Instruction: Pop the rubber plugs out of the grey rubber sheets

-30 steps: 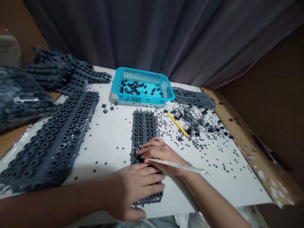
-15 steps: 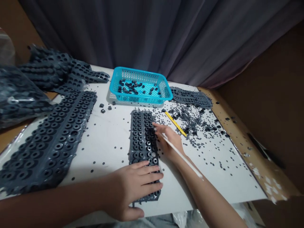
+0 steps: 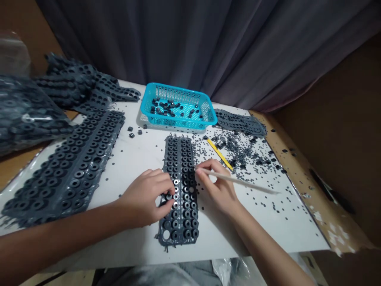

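Observation:
A dark grey moulded rubber sheet [image 3: 180, 198] with rows of raised rings lies lengthwise before me on the white board. My left hand [image 3: 150, 194] is at its left edge, with thumb and forefinger closed around one small black rubber ring [image 3: 168, 196]. Two round holes show in the sheet, one at its lower left corner and one on the right side. In my right hand [image 3: 218, 184] is a thin white stick [image 3: 247, 182], held like a pen, its rear end pointing right. The fingertips holding it are beside the sheet's right edge; the stick's tip is hidden there.
Beyond the sheet stands a blue plastic basket [image 3: 178, 123] with small black pieces. A larger rubber sheet [image 3: 71, 171] and a filled plastic bag [image 3: 29, 115] lie left. On the right are a yellow strip-like tool [image 3: 219, 154], scattered black discs [image 3: 247, 149] and another sheet [image 3: 241, 121].
My left hand has lifted from lying flat across the sheet and moved up and left to pinch at its left edge. The white stick has swung nearer to level.

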`<action>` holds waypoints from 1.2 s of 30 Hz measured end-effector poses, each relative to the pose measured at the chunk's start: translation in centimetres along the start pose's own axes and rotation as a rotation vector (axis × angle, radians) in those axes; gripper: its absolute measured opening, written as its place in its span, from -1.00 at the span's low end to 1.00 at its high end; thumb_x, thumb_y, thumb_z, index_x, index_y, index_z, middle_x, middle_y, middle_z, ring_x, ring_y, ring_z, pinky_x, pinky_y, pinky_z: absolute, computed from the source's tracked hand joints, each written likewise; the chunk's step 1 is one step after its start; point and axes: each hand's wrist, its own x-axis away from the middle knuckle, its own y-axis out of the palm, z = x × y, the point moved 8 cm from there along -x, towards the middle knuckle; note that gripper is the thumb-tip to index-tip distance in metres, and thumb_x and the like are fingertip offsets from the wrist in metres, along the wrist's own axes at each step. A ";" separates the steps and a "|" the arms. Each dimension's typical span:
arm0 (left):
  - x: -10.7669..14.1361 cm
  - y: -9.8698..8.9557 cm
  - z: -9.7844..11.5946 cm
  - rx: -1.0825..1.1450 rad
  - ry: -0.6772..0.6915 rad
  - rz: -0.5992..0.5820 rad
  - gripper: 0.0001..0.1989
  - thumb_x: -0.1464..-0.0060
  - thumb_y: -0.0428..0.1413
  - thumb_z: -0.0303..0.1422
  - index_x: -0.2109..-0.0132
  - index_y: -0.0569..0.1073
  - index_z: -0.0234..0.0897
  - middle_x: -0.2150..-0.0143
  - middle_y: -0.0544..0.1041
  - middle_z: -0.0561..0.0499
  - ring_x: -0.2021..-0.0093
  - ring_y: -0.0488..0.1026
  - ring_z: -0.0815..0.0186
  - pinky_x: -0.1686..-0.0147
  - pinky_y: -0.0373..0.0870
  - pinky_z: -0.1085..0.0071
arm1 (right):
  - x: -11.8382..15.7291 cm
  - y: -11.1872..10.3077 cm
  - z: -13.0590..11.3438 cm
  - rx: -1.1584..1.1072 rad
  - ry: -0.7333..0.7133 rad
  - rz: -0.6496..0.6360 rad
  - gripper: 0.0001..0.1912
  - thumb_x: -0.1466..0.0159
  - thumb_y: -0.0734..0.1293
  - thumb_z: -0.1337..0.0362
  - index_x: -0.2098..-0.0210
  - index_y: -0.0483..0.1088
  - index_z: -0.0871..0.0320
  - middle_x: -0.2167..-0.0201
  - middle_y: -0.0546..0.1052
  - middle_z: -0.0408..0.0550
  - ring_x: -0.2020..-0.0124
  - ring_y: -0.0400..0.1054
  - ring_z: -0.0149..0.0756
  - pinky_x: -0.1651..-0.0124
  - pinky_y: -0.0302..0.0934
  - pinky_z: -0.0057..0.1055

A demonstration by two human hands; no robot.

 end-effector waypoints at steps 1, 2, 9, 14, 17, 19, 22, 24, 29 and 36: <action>0.1 0.1 -0.5 -0.008 -0.028 -0.012 -0.96 0.03 0.11 -0.41 0.34 0.40 -0.23 0.39 0.42 0.06 0.30 0.32 0.27 0.27 0.16 0.31 | 0.6 0.7 -0.8 -0.034 -0.048 -0.051 -0.91 -0.27 0.29 0.27 0.35 0.40 0.12 0.40 0.48 -0.08 0.31 0.36 -0.27 0.25 0.23 -0.33; 0.3 0.2 -0.9 -0.013 -0.053 -0.017 -0.95 0.04 0.11 -0.40 0.34 0.40 -0.23 0.39 0.41 0.07 0.30 0.31 0.27 0.27 0.16 0.31 | 1.2 1.4 -1.5 -0.079 -0.091 -0.100 -0.94 -0.26 0.30 0.30 0.35 0.41 0.12 0.36 0.50 -0.06 0.25 0.37 -0.25 0.19 0.24 -0.29; 1.2 1.4 -2.8 0.085 -0.132 -0.039 -0.88 0.06 0.12 -0.39 0.30 0.38 -0.22 0.36 0.39 0.08 0.28 0.32 0.28 0.22 0.17 0.31 | 4.4 4.7 -3.2 -0.229 -0.262 -0.296 -0.91 -0.23 0.32 0.39 0.26 0.39 0.10 0.14 0.57 -0.01 0.02 0.36 -0.23 -0.04 0.23 -0.19; 1.3 1.3 -3.0 0.068 -0.108 -0.040 -0.88 0.05 0.13 -0.39 0.29 0.37 -0.23 0.33 0.39 0.07 0.25 0.30 0.27 0.22 0.16 0.31 | 4.5 5.2 -2.8 -0.070 -0.370 -0.280 -0.96 -0.24 0.34 0.34 0.29 0.39 0.10 0.14 0.59 -0.03 0.01 0.37 -0.26 0.00 0.24 -0.24; 1.3 1.2 -2.6 0.039 -0.078 -0.019 -0.87 0.05 0.13 -0.39 0.28 0.37 -0.23 0.31 0.40 0.05 0.24 0.30 0.26 0.23 0.16 0.32 | 5.2 5.4 -3.4 0.077 -0.565 -0.269 -0.94 -0.26 0.33 0.35 0.26 0.39 0.10 0.09 0.57 -0.05 0.02 0.38 -0.27 0.07 0.26 -0.27; 1.4 1.2 -2.5 0.023 -0.065 -0.004 -0.88 0.04 0.13 -0.39 0.28 0.37 -0.23 0.31 0.41 0.04 0.24 0.29 0.25 0.23 0.15 0.31 | 5.8 5.8 -3.7 0.177 -0.669 -0.274 -0.91 -0.26 0.32 0.40 0.25 0.39 0.11 0.04 0.55 -0.03 0.02 0.39 -0.25 0.10 0.27 -0.27; 1.5 1.3 -2.6 0.019 -0.067 0.008 -0.87 0.05 0.15 -0.39 0.28 0.37 -0.23 0.31 0.41 0.04 0.23 0.29 0.24 0.22 0.14 0.30 | 6.0 6.1 -3.5 0.243 -0.667 -0.269 -0.86 -0.27 0.28 0.44 0.21 0.39 0.11 -0.01 0.52 0.02 0.05 0.41 -0.22 0.14 0.31 -0.24; 1.6 1.4 -2.7 0.027 -0.076 0.010 -0.86 0.04 0.16 -0.39 0.27 0.38 -0.23 0.31 0.41 0.05 0.23 0.29 0.24 0.21 0.14 0.30 | 5.4 5.4 -3.0 0.242 -0.564 -0.195 -0.84 -0.28 0.26 0.43 0.19 0.39 0.09 0.02 0.53 0.03 0.10 0.44 -0.23 0.16 0.34 -0.25; 1.6 1.3 -2.7 0.043 -0.084 -0.018 -0.87 0.02 0.14 -0.39 0.26 0.37 -0.23 0.29 0.41 0.04 0.22 0.29 0.25 0.19 0.13 0.29 | 4.0 0.7 -0.8 0.210 -0.172 0.177 -0.85 -0.28 0.26 0.40 0.18 0.36 0.06 0.05 0.54 0.04 0.05 0.43 -0.17 0.06 0.37 -0.16; 1.4 1.0 -2.3 0.037 -0.063 -0.070 -0.86 0.12 0.11 -0.43 0.33 0.34 -0.24 0.32 0.39 0.05 0.24 0.27 0.25 0.22 0.12 0.31 | 4.4 3.3 -2.2 -0.225 -0.190 -0.235 -0.92 -0.25 0.31 0.39 0.26 0.36 0.10 0.02 0.53 0.03 -0.13 0.30 -0.17 -0.13 0.22 -0.10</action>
